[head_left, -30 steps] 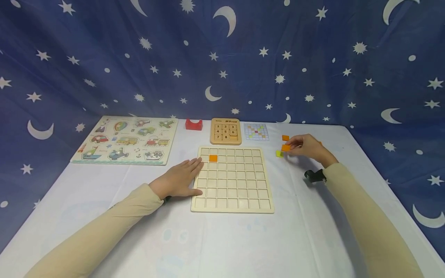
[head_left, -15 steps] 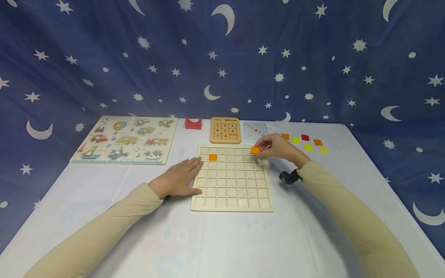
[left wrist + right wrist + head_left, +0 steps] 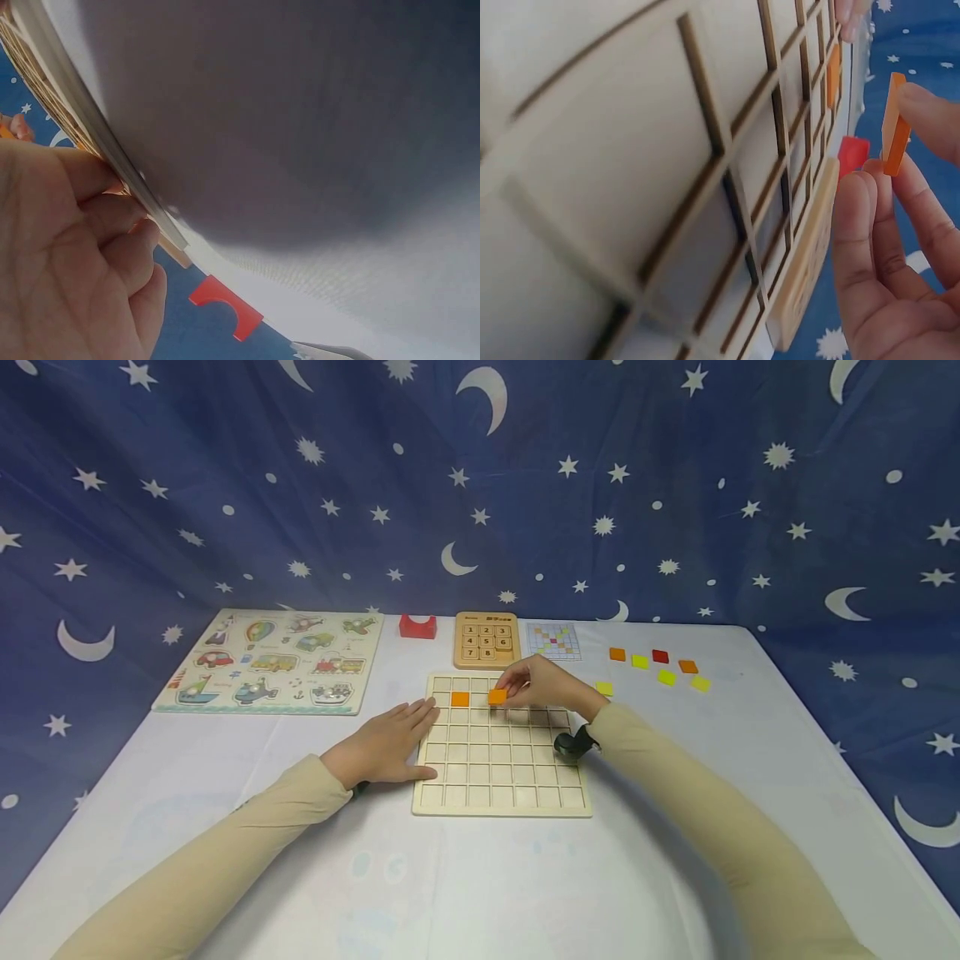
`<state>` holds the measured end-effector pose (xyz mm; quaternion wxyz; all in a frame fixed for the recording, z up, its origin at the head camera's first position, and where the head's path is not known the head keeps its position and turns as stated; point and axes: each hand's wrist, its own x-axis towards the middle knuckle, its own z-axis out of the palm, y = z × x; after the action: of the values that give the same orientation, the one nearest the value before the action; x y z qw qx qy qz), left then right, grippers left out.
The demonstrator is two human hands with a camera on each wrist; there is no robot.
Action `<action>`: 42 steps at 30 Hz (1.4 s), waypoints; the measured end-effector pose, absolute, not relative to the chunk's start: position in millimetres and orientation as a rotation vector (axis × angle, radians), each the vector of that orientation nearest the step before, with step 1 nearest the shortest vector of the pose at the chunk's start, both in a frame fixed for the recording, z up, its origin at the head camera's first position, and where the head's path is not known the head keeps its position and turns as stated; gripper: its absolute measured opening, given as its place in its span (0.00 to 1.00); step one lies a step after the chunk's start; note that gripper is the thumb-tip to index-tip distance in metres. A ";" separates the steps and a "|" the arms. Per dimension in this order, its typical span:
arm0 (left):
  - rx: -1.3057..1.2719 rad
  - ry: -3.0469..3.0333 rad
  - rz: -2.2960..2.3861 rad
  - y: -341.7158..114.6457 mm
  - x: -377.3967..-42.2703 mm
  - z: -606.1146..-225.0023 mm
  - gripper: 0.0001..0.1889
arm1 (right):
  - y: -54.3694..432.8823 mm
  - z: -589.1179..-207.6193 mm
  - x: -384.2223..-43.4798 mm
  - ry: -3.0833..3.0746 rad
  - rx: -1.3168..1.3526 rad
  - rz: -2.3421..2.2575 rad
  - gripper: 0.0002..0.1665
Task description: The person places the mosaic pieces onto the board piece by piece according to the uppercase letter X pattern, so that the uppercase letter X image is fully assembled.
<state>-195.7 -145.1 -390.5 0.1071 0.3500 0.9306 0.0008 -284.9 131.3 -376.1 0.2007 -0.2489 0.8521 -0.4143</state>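
A pale wooden grid board lies on the white table. One orange tile sits in a cell near its upper left. My left hand rests flat over the board's left edge, fingers straight. Above the upper rows my right hand pinches a second orange square tile between thumb and fingertips. In the right wrist view that tile is seen edge-on, apart from the grid. The left wrist view shows my left fingers along the board's side.
Loose tiles lie to the right: a red tile, orange ones and several yellow ones, such as a yellow tile. Behind the board are a number puzzle, a pattern card and a red holder. A vehicle puzzle board lies left.
My right hand has carried the orange tile leftward from the loose tiles to above the board's upper rows. The left hand has stayed on the board's edge.
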 end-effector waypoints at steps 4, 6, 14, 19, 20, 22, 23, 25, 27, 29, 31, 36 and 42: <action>1.016 2.739 -0.023 -144.8 -196.4 -391.6 0.49 | 121.6 -381.8 -287.2 2.363 -0.703 -1.133 0.15; 1.008 2.741 -0.041 -144.2 -197.1 -392.9 0.49 | 117.7 -384.6 -288.1 2.355 -0.698 -1.119 0.16; 0.983 2.738 -0.060 -141.9 -197.6 -395.4 0.49 | 107.1 -389.4 -286.5 2.326 -0.724 -1.075 0.14; 0.982 2.740 -0.054 -141.1 -195.6 -393.6 0.49 | 102.5 -389.7 -284.2 2.337 -0.694 -1.041 0.13; 0.983 2.740 -0.056 -141.1 -195.3 -393.4 0.49 | 101.8 -389.6 -283.8 2.340 -0.688 -1.034 0.13; 0.982 2.740 -0.060 -141.0 -195.2 -393.6 0.49 | 100.7 -388.8 -282.8 2.345 -0.676 -1.019 0.14; 0.981 2.740 -0.062 -141.1 -195.4 -393.9 0.49 | 100.3 -388.5 -282.5 2.347 -0.677 -1.013 0.14; 0.979 2.741 -0.068 -141.3 -195.8 -394.7 0.49 | 100.0 -388.2 -282.1 2.351 -0.681 -1.001 0.14; 0.977 2.741 -0.076 -141.4 -196.1 -394.9 0.49 | 99.9 -387.7 -281.7 2.351 -0.687 -0.999 0.14; 0.982 2.740 -0.080 -141.5 -196.2 -394.4 0.49 | 100.2 -387.3 -281.4 2.347 -0.694 -1.004 0.14; 0.983 2.735 -0.083 -141.4 -196.1 -393.4 0.49 | 100.6 -386.4 -280.8 2.341 -0.698 -1.005 0.14; 0.975 2.722 -0.095 -141.1 -197.1 -391.8 0.49 | 102.1 -384.6 -280.1 2.327 -0.702 -1.007 0.14; 0.976 2.724 -0.102 -141.4 -197.2 -391.5 0.49 | 102.0 -384.4 -281.1 2.323 -0.702 -1.001 0.13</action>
<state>-197.2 -141.4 -391.5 0.1228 0.3346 0.9337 -0.0350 -281.1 102.0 -384.4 0.2555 -0.2586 0.8555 -0.3687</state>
